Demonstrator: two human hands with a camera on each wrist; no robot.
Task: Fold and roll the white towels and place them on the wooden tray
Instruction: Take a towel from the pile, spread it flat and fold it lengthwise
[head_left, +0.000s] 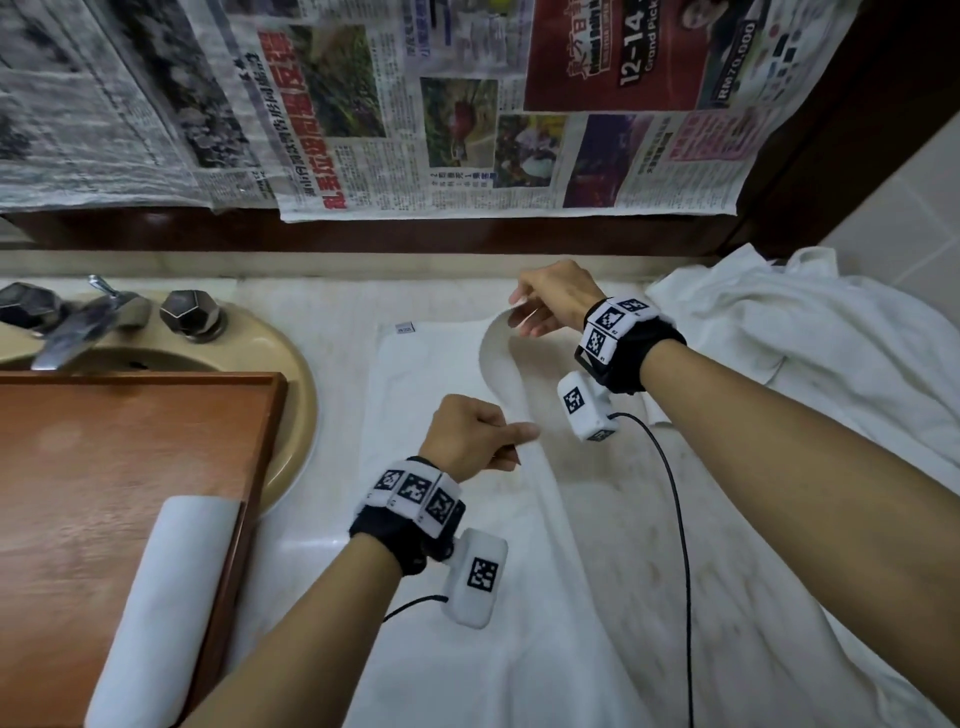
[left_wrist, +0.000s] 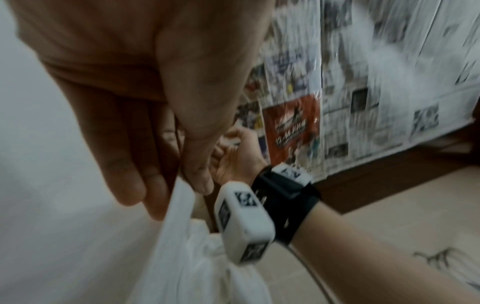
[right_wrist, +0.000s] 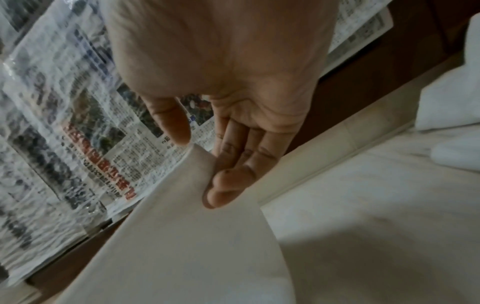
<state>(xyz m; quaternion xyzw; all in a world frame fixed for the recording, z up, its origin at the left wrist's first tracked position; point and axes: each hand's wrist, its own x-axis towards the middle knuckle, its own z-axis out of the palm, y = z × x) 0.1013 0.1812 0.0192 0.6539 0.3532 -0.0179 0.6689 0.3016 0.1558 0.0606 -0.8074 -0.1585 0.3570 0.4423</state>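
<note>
A white towel (head_left: 415, 395) lies spread on the marble counter, its right edge lifted into a curved flap (head_left: 501, 364). My right hand (head_left: 545, 306) pinches the far corner of that edge; in the right wrist view the thumb and fingers of the right hand (right_wrist: 205, 164) hold the towel (right_wrist: 182, 236). My left hand (head_left: 478, 436) pinches the same edge nearer to me, and the left wrist view shows that left hand (left_wrist: 182, 181) with the towel (left_wrist: 179, 236) between thumb and fingers. A rolled white towel (head_left: 161, 603) lies on the wooden tray (head_left: 104, 441) at the left.
The tray sits over a beige sink (head_left: 298, 395) with a chrome tap (head_left: 78, 327) and two dark knobs. A heap of loose white towels (head_left: 810, 353) lies at the back right. Newspaper (head_left: 415, 104) covers the wall behind. Cables hang from both wrist cameras.
</note>
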